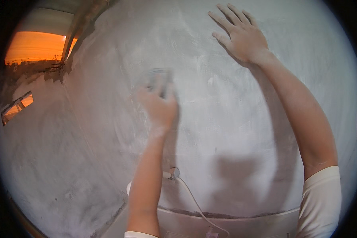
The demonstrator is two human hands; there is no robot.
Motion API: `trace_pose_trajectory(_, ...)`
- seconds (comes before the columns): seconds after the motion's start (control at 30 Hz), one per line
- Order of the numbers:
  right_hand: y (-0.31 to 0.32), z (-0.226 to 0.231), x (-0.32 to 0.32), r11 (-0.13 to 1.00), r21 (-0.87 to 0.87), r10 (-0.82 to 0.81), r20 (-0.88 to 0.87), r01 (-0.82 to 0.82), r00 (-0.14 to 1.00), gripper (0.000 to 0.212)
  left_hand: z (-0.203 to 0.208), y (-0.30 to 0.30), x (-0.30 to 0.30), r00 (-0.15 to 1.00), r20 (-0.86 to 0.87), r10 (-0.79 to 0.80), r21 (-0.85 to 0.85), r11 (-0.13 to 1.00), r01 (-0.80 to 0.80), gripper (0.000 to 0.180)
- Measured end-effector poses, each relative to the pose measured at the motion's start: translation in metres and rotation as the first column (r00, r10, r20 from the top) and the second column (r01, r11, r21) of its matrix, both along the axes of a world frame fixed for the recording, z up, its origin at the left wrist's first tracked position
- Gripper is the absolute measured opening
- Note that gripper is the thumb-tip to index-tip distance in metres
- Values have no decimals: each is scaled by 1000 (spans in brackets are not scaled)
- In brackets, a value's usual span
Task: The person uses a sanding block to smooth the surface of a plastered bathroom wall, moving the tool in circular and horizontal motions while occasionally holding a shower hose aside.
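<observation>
The grey plastered wall, streaked with pale powdery patches, fills most of the view. My left hand is up against it left of centre, smeared by motion. Under its fingers is a flat, thin-edged grey sanding pad, blurred, with its exact shape hard to make out. Higher and to the right, my right hand lies flat on the wall with its fingers spread, holding nothing. Whitish dust coats its fingers.
A white shower hose hangs from a wall fitting below my left hand. A pale ledge runs along the bottom. At left are a small slanted opening and a larger orange-lit opening beneath a beam.
</observation>
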State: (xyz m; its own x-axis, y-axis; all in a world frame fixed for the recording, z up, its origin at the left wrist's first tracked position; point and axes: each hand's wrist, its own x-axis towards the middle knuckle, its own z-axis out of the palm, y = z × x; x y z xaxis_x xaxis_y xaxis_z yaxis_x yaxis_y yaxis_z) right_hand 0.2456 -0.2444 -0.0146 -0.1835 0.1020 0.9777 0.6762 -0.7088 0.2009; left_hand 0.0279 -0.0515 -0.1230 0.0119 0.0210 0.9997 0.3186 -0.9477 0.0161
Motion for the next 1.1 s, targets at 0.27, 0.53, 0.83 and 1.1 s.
trace_pose_trajectory(0.27, -7, 1, 11, 995, -74, -67, 62, 71, 996, 61, 52, 17, -42, 975, -204, 93, -187, 973, -132, 42)
trace_pose_trajectory(0.53, -15, -1, -15, 973, -207, 88, -89, -104, 992, 69, 52, 19, -41, 926, -316, 206, 256, 958, -126, 38)
trace_pose_trajectory(0.83, -6, -14, -7, 976, -136, 159, -69, -167, 985, 70, 58, 21, -52, 914, -319, 250, 211, 959, -189, 37)
trace_pose_trajectory(1.1, 5, -31, -7, 998, 27, -61, 5, 61, 998, 63, 40, 8, -51, 873, -399, 281, 337, 930, -145, 41)
